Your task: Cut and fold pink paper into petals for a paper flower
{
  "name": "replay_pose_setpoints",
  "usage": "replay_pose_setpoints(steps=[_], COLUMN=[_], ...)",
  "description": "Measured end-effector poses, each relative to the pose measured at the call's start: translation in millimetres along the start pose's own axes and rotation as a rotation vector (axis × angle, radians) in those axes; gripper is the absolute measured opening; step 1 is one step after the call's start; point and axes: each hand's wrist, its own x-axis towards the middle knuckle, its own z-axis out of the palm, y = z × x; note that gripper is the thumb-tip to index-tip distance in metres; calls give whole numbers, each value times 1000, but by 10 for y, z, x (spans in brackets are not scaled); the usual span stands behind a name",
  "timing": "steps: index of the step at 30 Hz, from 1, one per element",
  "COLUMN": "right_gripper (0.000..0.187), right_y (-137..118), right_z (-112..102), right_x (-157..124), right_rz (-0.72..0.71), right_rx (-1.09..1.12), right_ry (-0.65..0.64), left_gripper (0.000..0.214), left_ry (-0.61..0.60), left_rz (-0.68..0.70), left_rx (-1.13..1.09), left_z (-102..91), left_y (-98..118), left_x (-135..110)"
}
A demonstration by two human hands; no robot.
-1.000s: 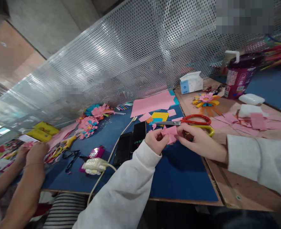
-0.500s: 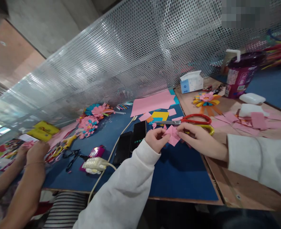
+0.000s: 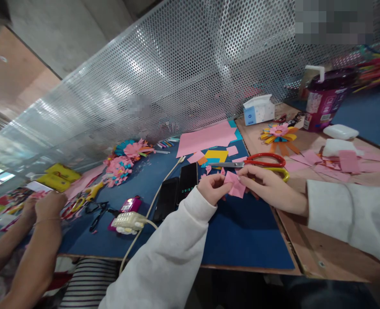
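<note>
A small square of pink paper (image 3: pixel 235 185) with creases is pinched between my two hands above the blue table surface. My left hand (image 3: pixel 213 189) grips its left side between thumb and fingers. On its upper right edge, my right hand (image 3: pixel 262 184) closes with thumb and fingertips. Just behind my hands lie red-handled scissors (image 3: pixel 263 160), blades pointing left, and a yellow handle (image 3: pixel 281 174) shows beside my right hand. Small folded pink pieces (image 3: pixel 208 169) rest near my left fingers.
Left of my hands lie two phones (image 3: pixel 166 198), a cable and a purple box (image 3: pixel 130 204). Pink sheets (image 3: pixel 205 138), paper flowers (image 3: pixel 279 134), a tissue pack (image 3: pixel 259 110) and a purple cup (image 3: pixel 326 101) stand behind. Another person's hands (image 3: pixel 48 206) work at the far left.
The pink square has turned slightly in my fingers, from a diamond-like angle to a more upright square. Both hands remain in nearly the same place.
</note>
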Motion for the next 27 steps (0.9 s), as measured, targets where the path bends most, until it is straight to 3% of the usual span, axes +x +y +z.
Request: replay_pose_setpoints(steps=[27], right_gripper=[19], right_y=[-38], right_z=[5], right_x=[-28], right_rz=[-92], right_rx=[-63], right_ry=[5], left_gripper=[15], left_ry=[57], left_rz=[23], left_rx=[-27], left_z=[-2], left_y=[11], left_x=[9])
